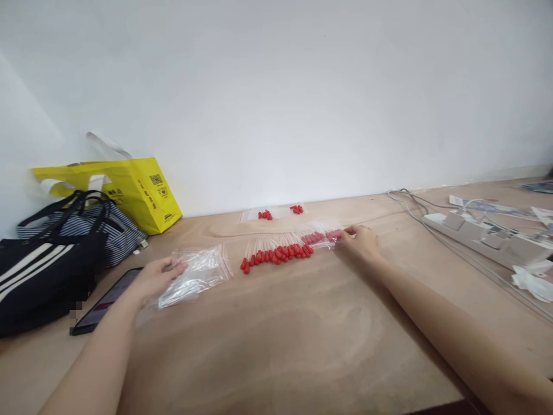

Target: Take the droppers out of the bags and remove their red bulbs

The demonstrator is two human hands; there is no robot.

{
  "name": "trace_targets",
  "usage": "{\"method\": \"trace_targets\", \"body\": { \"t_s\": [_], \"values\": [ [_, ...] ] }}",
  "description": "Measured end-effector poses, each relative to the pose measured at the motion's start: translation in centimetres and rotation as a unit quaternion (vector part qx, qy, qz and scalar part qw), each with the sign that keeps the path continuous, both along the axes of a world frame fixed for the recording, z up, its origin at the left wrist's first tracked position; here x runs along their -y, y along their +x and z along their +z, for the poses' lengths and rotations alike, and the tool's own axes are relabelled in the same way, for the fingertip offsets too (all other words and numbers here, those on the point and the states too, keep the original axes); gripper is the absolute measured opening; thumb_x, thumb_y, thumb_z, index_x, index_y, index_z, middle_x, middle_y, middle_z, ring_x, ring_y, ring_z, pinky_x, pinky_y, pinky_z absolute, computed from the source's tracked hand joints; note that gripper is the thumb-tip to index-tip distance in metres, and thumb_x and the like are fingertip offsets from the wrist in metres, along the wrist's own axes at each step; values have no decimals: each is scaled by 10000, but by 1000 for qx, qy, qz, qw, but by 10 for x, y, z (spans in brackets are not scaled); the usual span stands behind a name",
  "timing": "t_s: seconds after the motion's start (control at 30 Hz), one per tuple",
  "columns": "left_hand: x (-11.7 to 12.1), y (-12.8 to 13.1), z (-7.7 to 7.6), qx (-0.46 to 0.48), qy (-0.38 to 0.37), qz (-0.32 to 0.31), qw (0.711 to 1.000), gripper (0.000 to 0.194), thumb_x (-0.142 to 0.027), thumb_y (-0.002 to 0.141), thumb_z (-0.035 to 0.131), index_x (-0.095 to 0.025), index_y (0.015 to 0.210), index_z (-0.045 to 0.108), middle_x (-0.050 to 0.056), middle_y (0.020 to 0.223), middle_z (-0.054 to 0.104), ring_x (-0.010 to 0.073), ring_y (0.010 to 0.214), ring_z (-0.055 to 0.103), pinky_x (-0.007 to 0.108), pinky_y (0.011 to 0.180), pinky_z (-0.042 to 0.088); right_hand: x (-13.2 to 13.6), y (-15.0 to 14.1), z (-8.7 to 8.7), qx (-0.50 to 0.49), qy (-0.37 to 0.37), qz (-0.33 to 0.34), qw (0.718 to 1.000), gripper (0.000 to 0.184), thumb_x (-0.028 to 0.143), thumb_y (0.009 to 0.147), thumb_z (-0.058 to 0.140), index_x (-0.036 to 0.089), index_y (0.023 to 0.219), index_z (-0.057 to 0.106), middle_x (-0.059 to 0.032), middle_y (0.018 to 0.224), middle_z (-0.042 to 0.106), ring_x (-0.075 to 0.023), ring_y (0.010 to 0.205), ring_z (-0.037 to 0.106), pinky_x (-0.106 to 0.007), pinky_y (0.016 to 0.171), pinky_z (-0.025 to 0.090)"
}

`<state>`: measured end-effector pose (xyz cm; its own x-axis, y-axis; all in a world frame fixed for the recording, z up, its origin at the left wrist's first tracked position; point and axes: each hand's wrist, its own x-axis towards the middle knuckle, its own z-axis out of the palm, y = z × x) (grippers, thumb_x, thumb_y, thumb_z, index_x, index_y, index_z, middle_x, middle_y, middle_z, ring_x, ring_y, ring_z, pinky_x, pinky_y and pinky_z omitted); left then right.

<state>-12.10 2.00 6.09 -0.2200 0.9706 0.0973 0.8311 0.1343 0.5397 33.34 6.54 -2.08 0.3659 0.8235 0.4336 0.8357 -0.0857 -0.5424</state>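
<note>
My left hand (158, 278) is at the left edge of a pile of clear zip bags (196, 275), its fingers closed on the plastic there. With thumb and fingers, my right hand (362, 239) pinches the right end of a clear bag of droppers (322, 236); red bulbs show through the plastic. Between the hands lies a row of loose droppers (276, 253), clear thin stems pointing away and red bulbs towards me. Farther back, by the wall, another clear bag (248, 215) lies flat with two small groups of red bulbs.
At left are a phone (106, 302), a black bag with white stripes (47, 282), a striped bag (123, 239) and a yellow shopping bag (151, 196). A white power strip (484, 236) with grey cables (458, 253) and a crumpled white piece (532, 282) lie at right.
</note>
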Motion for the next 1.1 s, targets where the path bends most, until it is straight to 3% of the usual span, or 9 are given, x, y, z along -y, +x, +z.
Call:
{"method": "trace_targets", "body": {
  "t_s": [0.1,0.23,0.33,0.47,0.6,0.73,0.93,1.03,1.1],
  "values": [
    [-4,-12,-6,-106,-58,66,991,320,-451,706,485,-158,807,566,-7,717,582,202,761,519,273,670,380,0,2,1,-2,-26,-34,999,296,420,715,484,194,788,662,-88,822,631,-239,818,544,-359,730,352],
    [-7,-3,-13,-208,8,127,970,389,-448,734,459,-187,1018,515,76,1021,552,350,1011,423,469,792,325,1,-17,8,49,-59,-5,997,360,518,688,494,207,735,668,-91,834,619,-262,895,513,-418,810,305],
    [-6,14,-20,-278,86,100,952,356,-439,769,422,-200,1002,543,93,1067,531,336,1029,419,477,807,320,0,-36,12,82,-97,17,992,424,574,666,499,182,671,659,-117,819,618,-284,902,507,-453,815,292],
    [-4,42,-36,-285,142,12,948,283,-399,774,443,-222,939,590,79,1095,529,273,1069,428,460,892,271,-4,-52,11,49,-117,17,992,386,526,653,537,158,558,603,-109,691,616,-291,820,540,-490,806,279],
    [-1,63,-49,-284,153,-65,944,253,-386,755,471,-238,918,597,71,1125,526,247,1109,417,457,939,218,-7,-52,8,-8,-75,14,997,268,364,720,482,170,546,545,-77,641,600,-243,740,555,-418,757,327],
    [2,74,-55,-285,151,-104,941,287,-411,756,464,-242,950,592,84,1120,532,251,1103,424,472,934,216,-8,-44,7,-51,-12,28,998,273,350,809,332,185,646,476,-55,661,575,-177,641,533,-283,603,362],
    [5,75,-53,-296,68,-85,949,426,-452,772,407,-215,1105,527,127,1230,465,290,1179,349,547,937,175,-1,-36,14,-107,85,60,989,294,415,854,227,207,702,369,-21,656,525,-147,618,497,-245,569,372],
    [3,68,-53,-274,-8,-65,959,567,-503,779,357,-177,1240,402,160,1310,380,316,1222,294,591,924,173,10,-35,21,-149,149,127,969,308,469,844,265,213,704,364,-9,663,507,-140,624,480,-248,590,379],
    [0,61,-53,-259,-42,-77,962,595,-505,791,325,-177,1288,327,149,1354,322,314,1243,266,600,929,169,19,-35,26,-193,191,200,941,319,506,822,325,214,702,369,-1,663,482,-138,628,464,-256,602,380]
  ]
}}
